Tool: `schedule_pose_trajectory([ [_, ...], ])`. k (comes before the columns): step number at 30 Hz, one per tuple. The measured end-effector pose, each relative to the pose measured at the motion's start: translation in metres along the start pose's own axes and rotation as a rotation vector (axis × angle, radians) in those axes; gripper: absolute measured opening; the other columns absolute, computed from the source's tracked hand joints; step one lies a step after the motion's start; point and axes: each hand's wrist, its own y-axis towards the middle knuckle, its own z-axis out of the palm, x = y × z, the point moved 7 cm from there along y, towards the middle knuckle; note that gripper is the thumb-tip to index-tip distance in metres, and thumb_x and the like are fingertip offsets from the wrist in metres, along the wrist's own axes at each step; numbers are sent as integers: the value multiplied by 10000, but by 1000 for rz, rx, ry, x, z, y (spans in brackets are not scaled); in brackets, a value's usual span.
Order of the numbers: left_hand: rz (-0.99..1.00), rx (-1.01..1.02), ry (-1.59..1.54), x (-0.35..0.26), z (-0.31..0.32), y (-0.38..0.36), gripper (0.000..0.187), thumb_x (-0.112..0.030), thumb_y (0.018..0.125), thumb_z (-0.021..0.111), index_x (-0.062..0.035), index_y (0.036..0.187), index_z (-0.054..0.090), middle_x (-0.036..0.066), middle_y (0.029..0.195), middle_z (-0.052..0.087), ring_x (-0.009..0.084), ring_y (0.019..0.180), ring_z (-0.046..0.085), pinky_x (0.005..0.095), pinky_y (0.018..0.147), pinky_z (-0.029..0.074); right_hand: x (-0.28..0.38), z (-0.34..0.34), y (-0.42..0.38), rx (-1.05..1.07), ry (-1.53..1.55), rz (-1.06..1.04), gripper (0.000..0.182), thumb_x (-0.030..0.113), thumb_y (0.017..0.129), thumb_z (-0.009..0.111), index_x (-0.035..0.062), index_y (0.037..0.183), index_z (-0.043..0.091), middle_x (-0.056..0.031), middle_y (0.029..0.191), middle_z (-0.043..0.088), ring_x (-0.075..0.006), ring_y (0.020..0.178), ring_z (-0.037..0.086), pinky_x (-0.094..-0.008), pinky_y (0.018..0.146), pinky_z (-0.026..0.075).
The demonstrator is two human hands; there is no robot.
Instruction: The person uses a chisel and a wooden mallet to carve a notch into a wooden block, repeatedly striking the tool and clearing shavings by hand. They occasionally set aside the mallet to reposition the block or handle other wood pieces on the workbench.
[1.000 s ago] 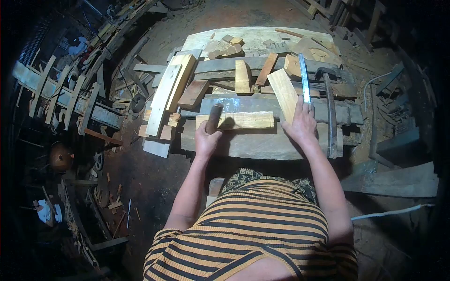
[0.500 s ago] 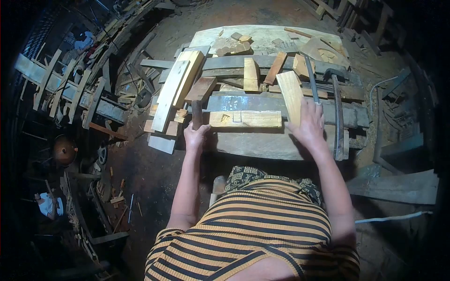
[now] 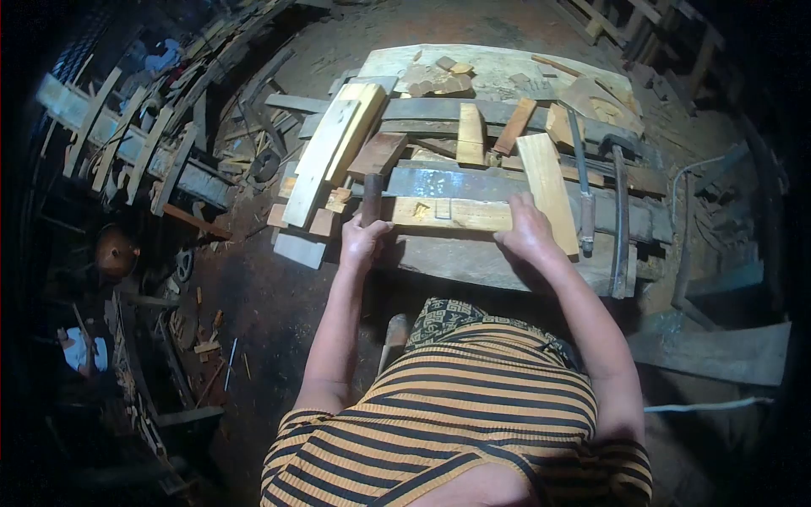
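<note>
1. Currently, the left hand [image 3: 365,242] is gripping a dark handle [image 3: 372,194] at the left end of the marked block [image 3: 465,215].
2. The right hand [image 3: 532,231] is gripping that block's right end.
3. The marked block is lying across the workbench [image 3: 460,260], its dark outline facing up.
4. Just right of the block, a plain board [image 3: 547,177] is slanting; farther right, a long metal tool [image 3: 580,165] and a clamp [image 3: 621,207] are lying.

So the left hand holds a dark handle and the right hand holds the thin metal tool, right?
Not quite. The head view shows the right hand on the right end of the block; the thin metal tool lies farther right, unheld. The left hand does hold a dark handle.
</note>
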Motion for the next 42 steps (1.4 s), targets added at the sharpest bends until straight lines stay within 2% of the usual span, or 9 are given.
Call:
schedule_pose_trajectory([
  [7,-114,-15,-68,2,-25,-47,173,-87,713,678,-65,862,592,3,600,548,88,431,482,232,363,350,29,-7,-46,-264,66,-241,440,20,638,691,50,998,440,-193,1132,431,-422,983,500,-489,785,443],
  [15,-115,-18,-152,24,-35,-75,206,-60,729,678,-64,909,577,-25,615,521,71,445,468,225,387,347,44,-4,-66,-295,-78,-441,589,46,600,661,88,1161,488,-168,1073,480,-342,919,461,-432,808,391],
  [21,-27,12,-153,14,-34,-59,249,-71,716,686,-60,947,594,-14,618,537,74,445,463,223,380,347,28,-6,-42,-275,106,-355,383,177,627,746,54,969,624,-125,976,571,-321,916,510,-406,792,422],
  [24,29,-12,-124,-4,-32,-48,314,-70,716,683,-32,1014,590,-5,644,558,66,476,487,216,409,372,11,8,-27,28,459,-183,348,339,755,668,15,878,632,-164,767,631,-330,735,612,-418,699,460],
  [27,105,12,-232,-17,-33,-46,409,-63,722,672,-22,1115,565,14,711,586,65,480,500,208,408,379,-10,14,-24,140,564,34,349,340,791,661,14,915,655,-118,755,644,-191,689,605,-332,657,460],
  [31,277,-63,-337,-46,-42,-60,398,-39,734,644,-35,1120,548,-19,653,513,53,435,430,199,372,337,-25,23,-26,262,683,244,352,333,812,648,-2,916,660,-99,742,641,-175,670,585,-315,652,462],
  [35,338,-87,-477,-76,-58,-68,325,-69,757,613,-28,1074,553,-9,634,486,67,453,433,202,390,349,-21,16,-26,128,676,176,362,310,829,627,5,1023,629,-122,818,637,-238,772,623,-343,727,484],
  [37,417,-109,-595,-87,-62,-68,315,-94,774,597,-10,1072,539,7,641,491,93,459,448,218,400,368,-18,-3,-27,-167,241,34,428,303,826,623,29,1150,566,-163,947,598,-324,883,621,-391,792,488],
  [42,568,0,-735,-111,-51,-70,324,-158,820,565,-5,1092,480,25,667,453,128,547,492,241,470,418,15,-13,-42,-52,-121,40,731,368,701,741,86,1296,423,-175,1164,443,-366,921,595,-461,791,499],
])
